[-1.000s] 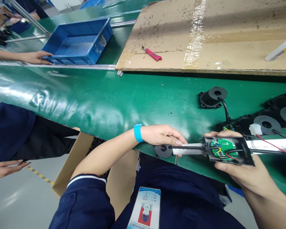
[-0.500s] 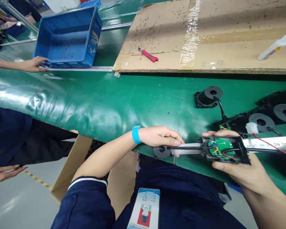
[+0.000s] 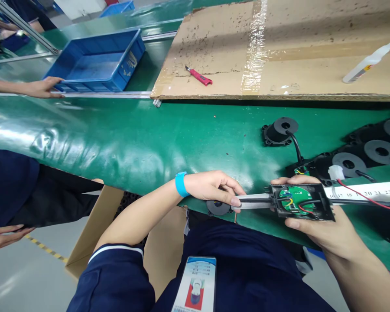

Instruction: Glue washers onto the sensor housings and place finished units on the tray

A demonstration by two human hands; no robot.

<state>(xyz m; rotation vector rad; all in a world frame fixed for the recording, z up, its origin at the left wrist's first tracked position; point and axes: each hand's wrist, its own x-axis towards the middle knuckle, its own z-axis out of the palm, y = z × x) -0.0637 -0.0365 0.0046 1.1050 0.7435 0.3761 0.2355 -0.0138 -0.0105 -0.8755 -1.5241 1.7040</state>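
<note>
My left hand [image 3: 216,188], a blue band at its wrist, pinches a black cable [image 3: 255,199] between thumb and fingers beside a round black cap [image 3: 218,207]. The cable runs over a white ruler [image 3: 373,190] with printed numbers and into an open black housing [image 3: 325,208]. Inside that housing is a green circuit board [image 3: 295,201] with yellow and red wires. My right hand [image 3: 334,234] grips the housing from below, thumb on the near edge and fingertips on the far one. Part of the ruler is hidden under the housing.
Black cylindrical parts [image 3: 348,164] with cables stand at the right, one apart [image 3: 281,131]. A cardboard sheet [image 3: 221,47] bears a red knife [image 3: 199,76] and a white bottle [image 3: 364,67]. At left, another person's hand [image 3: 43,88] touches a blue bin [image 3: 97,84].
The blue bin's far side has dropped, with the other person's hand still at its near corner. My left thumb has shifted slightly on the cable; my right hand keeps its grip.
</note>
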